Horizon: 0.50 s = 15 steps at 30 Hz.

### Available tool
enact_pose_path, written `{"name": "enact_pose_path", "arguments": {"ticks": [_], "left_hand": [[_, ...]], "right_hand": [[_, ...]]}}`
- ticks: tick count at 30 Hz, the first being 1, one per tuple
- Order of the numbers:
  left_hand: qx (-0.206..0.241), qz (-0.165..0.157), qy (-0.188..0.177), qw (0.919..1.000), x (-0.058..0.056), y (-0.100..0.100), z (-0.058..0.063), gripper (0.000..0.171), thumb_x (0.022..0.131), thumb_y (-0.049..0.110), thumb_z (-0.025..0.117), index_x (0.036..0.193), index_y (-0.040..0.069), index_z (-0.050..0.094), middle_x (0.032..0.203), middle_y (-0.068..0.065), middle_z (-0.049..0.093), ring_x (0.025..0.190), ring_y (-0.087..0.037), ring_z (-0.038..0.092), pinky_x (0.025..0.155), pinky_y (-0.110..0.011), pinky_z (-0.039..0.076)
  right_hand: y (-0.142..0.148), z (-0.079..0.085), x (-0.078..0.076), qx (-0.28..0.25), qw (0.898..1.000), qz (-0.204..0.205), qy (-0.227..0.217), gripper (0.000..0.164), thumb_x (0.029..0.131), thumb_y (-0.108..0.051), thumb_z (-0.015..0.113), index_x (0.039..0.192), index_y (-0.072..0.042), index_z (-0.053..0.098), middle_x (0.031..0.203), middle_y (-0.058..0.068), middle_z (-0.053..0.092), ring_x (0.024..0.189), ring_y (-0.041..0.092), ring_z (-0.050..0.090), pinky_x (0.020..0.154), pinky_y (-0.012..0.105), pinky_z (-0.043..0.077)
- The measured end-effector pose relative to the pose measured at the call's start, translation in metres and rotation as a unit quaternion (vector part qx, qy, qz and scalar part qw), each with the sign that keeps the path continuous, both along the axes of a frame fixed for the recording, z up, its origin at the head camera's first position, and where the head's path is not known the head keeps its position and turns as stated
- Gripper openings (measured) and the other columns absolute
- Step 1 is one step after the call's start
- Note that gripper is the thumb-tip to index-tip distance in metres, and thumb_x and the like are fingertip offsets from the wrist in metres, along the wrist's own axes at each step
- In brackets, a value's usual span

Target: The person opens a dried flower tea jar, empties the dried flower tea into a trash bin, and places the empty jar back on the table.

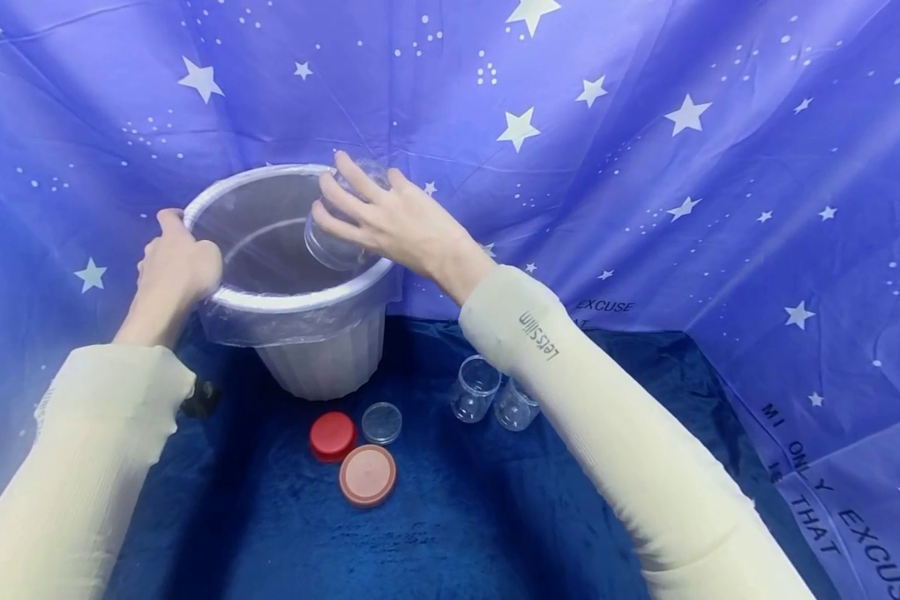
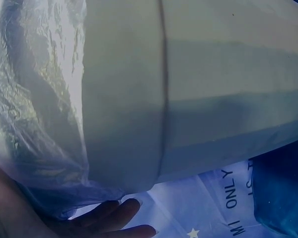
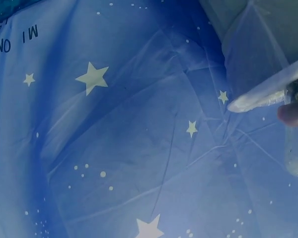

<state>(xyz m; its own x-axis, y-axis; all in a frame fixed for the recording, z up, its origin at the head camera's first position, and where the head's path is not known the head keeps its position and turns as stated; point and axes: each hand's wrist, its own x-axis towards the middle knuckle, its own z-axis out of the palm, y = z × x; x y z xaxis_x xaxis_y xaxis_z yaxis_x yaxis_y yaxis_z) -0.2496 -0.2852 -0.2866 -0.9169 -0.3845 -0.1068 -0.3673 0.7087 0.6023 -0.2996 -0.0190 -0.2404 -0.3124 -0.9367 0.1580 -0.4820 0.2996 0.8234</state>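
A white ribbed waste bin [image 1: 326, 358] lined with a clear plastic bag [image 1: 240, 325] stands tilted. My left hand [image 1: 176, 262] grips its rim on the left side, the fingers outside against the bag; in the left wrist view those fingers [image 2: 111, 218] lie beside the bin's wall. Over the right part of the opening, my right hand [image 1: 405, 225] holds a clear jar [image 1: 326, 242], tipped with its mouth toward the inside of the bin. The right wrist view shows part of this jar [image 3: 294, 153] at the right edge, with small yellowish-brown bits near its mouth.
On the dark blue cloth [image 1: 420, 533] lie a red lid [image 1: 333, 435], a clear lid [image 1: 382, 423] and an orange-pink lid [image 1: 367, 475]. Two clear jars [image 1: 476, 390] stand under the right forearm, one partly hidden by the sleeve. A purple star-printed curtain [image 1: 450, 92] hangs close behind the bin.
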Motion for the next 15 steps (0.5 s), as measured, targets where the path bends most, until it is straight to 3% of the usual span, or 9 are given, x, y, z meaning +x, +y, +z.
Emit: {"name": "enact_pose_path", "arguments": {"ticks": [10,15], "left_hand": [[-0.001,0.001,0.003,1.0000,0.0004,0.0007,0.0014,0.072,0.090,0.018,0.023,0.155,0.005,-0.004,0.148,-0.042,0.028,0.130,-0.064,0.029,0.107,-0.066,0.027],[0.000,0.001,0.004,1.0000,-0.0003,0.0004,0.0007,0.071,0.090,0.019,0.022,0.155,0.005,-0.004,0.148,-0.042,0.028,0.131,-0.065,0.028,0.107,-0.066,0.027]], "right_hand": [[-0.0012,-0.0067,-0.0026,0.017,1.000,0.007,0.012,0.071,0.092,0.012,0.045,0.151,-0.021,0.026,0.156,0.012,0.031,0.149,0.033,0.028,0.097,0.044,0.053],[0.0010,-0.0088,-0.0030,0.000,1.000,-0.004,-0.008,0.070,0.093,0.013,0.042,0.152,-0.021,0.026,0.157,0.012,0.031,0.150,0.034,0.027,0.102,0.044,0.051]]}}
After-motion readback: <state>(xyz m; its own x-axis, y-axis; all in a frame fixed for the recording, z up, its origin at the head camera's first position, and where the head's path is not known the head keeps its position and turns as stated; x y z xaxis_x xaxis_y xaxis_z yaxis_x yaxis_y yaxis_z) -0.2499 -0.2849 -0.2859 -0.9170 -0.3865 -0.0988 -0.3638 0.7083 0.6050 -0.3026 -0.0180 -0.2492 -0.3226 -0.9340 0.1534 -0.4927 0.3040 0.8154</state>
